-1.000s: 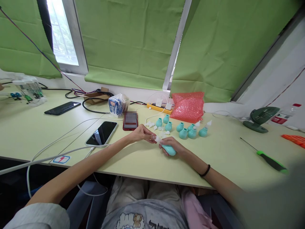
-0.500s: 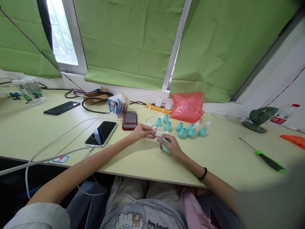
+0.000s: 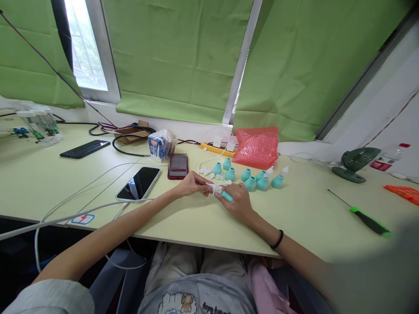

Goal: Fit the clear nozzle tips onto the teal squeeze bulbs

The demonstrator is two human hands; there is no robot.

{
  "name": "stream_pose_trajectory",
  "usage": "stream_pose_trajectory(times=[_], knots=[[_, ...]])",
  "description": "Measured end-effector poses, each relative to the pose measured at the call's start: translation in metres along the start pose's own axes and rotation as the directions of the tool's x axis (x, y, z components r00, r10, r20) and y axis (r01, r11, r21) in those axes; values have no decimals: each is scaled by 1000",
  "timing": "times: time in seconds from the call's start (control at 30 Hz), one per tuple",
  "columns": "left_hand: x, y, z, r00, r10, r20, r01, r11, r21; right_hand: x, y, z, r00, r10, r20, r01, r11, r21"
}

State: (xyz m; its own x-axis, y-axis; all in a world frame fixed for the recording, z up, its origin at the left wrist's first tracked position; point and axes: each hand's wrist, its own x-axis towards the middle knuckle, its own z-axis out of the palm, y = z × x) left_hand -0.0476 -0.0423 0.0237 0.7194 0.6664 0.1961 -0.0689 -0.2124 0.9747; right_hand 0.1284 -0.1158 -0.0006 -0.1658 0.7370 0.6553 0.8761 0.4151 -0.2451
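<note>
My right hand (image 3: 238, 201) is wrapped round a teal squeeze bulb (image 3: 227, 196), which lies tilted with its neck toward the left. At that neck is a translucent white collar (image 3: 218, 189). My left hand (image 3: 194, 183) pinches a small white nozzle tip (image 3: 211, 186), up against the collar; whether the parts are joined I cannot tell. Just beyond the hands stand several teal bulbs (image 3: 250, 183) with open necks. Two bulbs at the right carry white pointed tips (image 3: 285, 170). Loose white tips and rings (image 3: 206, 171) lie behind my left hand.
A white-edged phone (image 3: 139, 183), a dark red phone-like device (image 3: 178, 166) and a black phone (image 3: 85, 148) lie to the left. At the back are a yellow power strip (image 3: 209, 148) and a red bubble-wrap pouch (image 3: 256, 147). Rightward are a screwdriver (image 3: 368, 220) and a green fan (image 3: 355, 163).
The bulb in my right hand has turned flatter and moved slightly up, with the right fingers now covering more of it. My left fingers still pinch the white tip.
</note>
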Motion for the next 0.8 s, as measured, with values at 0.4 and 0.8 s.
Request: stream_pose_trajectory(times=[0.4,0.8], knots=[[-2,5,0,996,94,-5,-91,980,176,4,-2,-4,988,2,152,-32,981,192],[1,-6,2,973,229,40,-208,783,586,12,16,-8,993,92,-71,-80,983,164]])
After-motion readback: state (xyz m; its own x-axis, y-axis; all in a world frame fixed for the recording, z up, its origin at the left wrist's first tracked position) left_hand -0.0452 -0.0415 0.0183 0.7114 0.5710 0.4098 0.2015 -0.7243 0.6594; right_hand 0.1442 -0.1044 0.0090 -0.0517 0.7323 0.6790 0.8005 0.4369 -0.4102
